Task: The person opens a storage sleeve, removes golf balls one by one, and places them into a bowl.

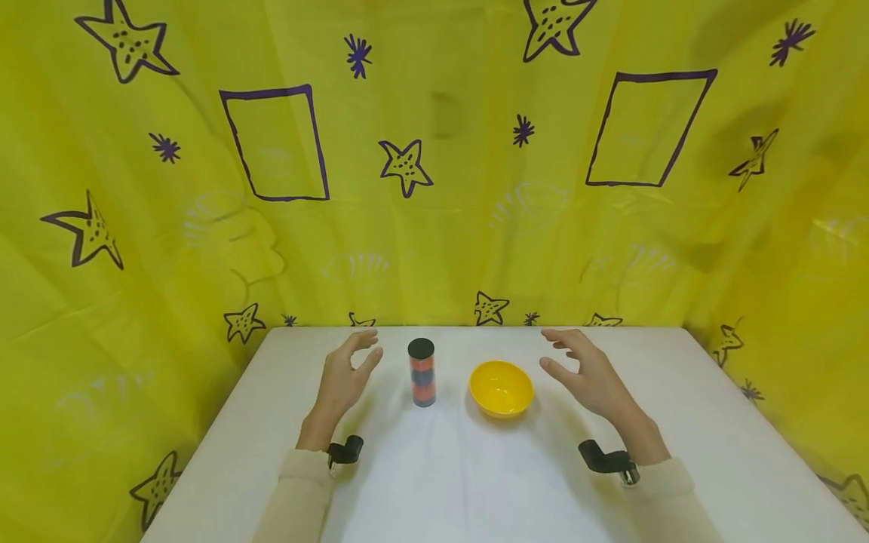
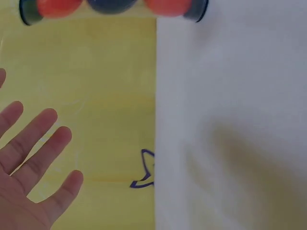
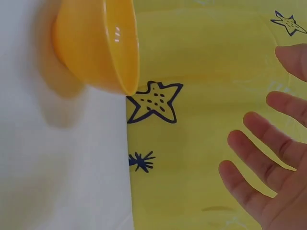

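A clear tube [image 1: 422, 373] with a black lid stands upright on the table; red and dark blue balls are stacked inside it. Right of it sits a yellow bowl [image 1: 502, 388], which looks bare inside. My left hand [image 1: 342, 378] hovers to the left of the tube, fingers spread and loosely bent, touching nothing. On the other side, my right hand [image 1: 589, 375] is held in the air to the right of the bowl, apart from it. Both wrist views show relaxed, parted fingers, with the tube [image 2: 112, 7] at the top of the left one and the bowl [image 3: 91, 48] in the right one.
A white cloth covers the table [image 1: 434, 475], whose far edge meets a yellow curtain [image 1: 434, 241] drawn with stars and frames. The curtain also hangs along the left and right sides. A black wrist camera [image 1: 346, 450] sits on the left wrist, another camera [image 1: 604, 458] on the right.
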`<state>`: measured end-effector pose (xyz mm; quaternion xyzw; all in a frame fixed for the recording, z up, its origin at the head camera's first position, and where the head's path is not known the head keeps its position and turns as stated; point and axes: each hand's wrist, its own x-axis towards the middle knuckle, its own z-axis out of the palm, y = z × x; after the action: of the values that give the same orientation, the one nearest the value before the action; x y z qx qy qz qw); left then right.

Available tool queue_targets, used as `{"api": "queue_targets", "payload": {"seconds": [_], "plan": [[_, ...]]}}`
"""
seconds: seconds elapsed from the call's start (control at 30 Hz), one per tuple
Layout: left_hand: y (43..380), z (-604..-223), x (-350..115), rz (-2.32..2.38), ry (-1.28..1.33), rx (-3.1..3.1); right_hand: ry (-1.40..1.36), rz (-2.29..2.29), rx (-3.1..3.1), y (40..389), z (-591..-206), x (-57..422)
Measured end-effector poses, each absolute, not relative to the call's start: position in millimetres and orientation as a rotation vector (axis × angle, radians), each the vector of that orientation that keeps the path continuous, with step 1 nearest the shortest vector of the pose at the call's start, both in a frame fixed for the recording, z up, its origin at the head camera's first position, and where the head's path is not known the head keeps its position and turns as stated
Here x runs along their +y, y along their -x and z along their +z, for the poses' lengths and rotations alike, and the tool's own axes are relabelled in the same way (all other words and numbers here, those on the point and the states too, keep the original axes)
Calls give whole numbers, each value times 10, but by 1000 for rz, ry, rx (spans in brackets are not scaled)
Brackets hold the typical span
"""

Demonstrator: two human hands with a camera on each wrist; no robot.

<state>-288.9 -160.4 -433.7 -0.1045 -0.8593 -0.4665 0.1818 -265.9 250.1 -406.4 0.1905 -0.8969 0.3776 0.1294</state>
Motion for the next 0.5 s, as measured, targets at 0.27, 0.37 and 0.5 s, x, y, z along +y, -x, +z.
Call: {"api": "queue_targets", "payload": {"seconds": [0.27,0.37,0.5], "plan": [[2880,-4531,-1446,-1276,365,-2464,-607,1085,-2580,2579,-4123,2428],[2882,-4561,-1379,-1293,386,-2490,-628,1085,-2583,2565,-4136,2396],[2876,-4586,-1301,-1317,391,-2551,-647,1106,-2597,2545,-4150,2347]]}}
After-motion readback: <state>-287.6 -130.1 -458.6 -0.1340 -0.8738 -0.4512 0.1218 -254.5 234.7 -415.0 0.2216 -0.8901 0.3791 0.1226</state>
